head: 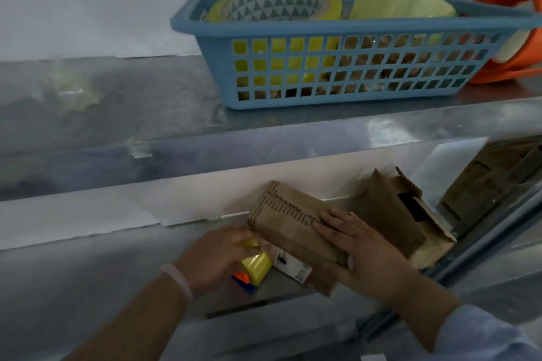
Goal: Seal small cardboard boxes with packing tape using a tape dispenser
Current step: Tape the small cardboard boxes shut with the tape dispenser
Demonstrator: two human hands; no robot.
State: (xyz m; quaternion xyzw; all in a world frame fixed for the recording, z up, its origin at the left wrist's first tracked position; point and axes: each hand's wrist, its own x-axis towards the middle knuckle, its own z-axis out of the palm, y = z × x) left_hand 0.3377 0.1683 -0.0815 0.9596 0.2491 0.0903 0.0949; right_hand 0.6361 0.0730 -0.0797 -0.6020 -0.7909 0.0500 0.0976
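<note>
sealing looks underway, i judge: the small cardboard box (pixel 287 223) lies closed on the table (pixel 88 287), though blur hides whether tape crosses its top. the left hand (pixel 217 255) curls round the yellow tape dispenser (pixel 256 265), touching the box's left end. the right hand (pixel 357 246) presses flat, fingers straight, on its near right part. a second box (pixel 410 214) behind it, flaps up, awaits taping.

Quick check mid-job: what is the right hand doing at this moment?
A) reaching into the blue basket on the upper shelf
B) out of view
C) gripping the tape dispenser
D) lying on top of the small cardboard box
D: the right hand lies with fingers extended on top of the small cardboard box, while the left hand grips the yellow tape dispenser at the box's end.
</note>
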